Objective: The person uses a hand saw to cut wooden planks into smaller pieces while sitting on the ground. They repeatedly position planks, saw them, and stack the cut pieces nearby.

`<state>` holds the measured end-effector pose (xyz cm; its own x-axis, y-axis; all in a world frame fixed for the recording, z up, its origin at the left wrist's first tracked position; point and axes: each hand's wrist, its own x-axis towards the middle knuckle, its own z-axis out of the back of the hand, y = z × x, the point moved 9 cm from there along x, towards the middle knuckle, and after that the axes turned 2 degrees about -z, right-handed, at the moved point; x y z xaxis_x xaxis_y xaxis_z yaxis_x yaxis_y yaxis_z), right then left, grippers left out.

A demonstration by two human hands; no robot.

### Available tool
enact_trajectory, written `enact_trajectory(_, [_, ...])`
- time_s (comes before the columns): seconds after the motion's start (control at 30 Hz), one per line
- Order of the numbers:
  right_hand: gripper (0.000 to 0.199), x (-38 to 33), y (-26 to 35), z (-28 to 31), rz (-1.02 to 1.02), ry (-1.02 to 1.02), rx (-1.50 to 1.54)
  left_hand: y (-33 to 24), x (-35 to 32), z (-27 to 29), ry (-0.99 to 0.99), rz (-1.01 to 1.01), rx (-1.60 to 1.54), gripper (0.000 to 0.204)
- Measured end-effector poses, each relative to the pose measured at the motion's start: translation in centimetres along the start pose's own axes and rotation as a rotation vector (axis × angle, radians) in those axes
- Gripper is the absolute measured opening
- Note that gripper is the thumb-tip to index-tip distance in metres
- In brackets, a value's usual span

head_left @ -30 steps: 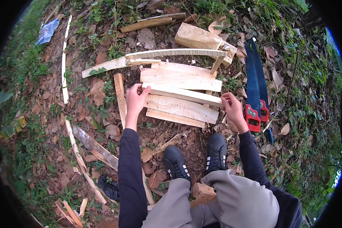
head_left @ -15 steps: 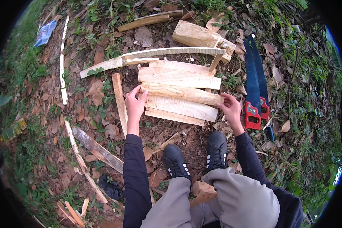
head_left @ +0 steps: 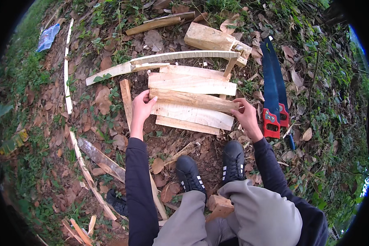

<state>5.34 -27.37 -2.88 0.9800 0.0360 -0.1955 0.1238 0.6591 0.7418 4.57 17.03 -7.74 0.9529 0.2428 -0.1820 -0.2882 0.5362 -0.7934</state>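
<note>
A narrow, brown-faced wooden strip [head_left: 194, 101] lies crosswise between a wide, pale wooden board [head_left: 192, 83] on its far side and a grainy, cream-coloured plank [head_left: 201, 116] on its near side. The left hand [head_left: 141, 109] pinches its left end between thumb and fingers; the right hand [head_left: 247, 117] pinches its right end likewise. The step in hand seems to be positioning the strip within this row; adjusting it further would call for moving both ends evenly. Its underside is hidden, so whether it touches the short wooden crosspiece [head_left: 222, 97] cannot be told. The left sleeve [head_left: 138, 180] partly covers a crumpled black object [head_left: 116, 201], hard to identify.
</note>
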Motion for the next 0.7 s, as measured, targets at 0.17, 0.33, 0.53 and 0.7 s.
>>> enact_trajectory(0.17, [0.028,-1.9,2.6,3.5,0.33,-0.265,-0.147,-4.6,-2.6,-0.4,0.026,0.027,-0.656,0.033])
enact_trajectory(0.33, [0.023,-1.5,-0.3,0.4,0.21,-0.121,0.319,-1.1,-3.1,0.1,-0.243,0.17,-0.105,0.044])
enact_trajectory(0.53, [0.031,-0.5,-2.1,-0.5,0.022,-0.108,0.085,-0.9,-2.0,0.1,-0.188,-0.022,0.157,0.042])
enact_trajectory(0.7, [0.027,0.7,-2.2,-1.3,-0.075,-0.019,0.092,0.2,-1.5,0.1,-0.209,0.048,-0.094,0.033])
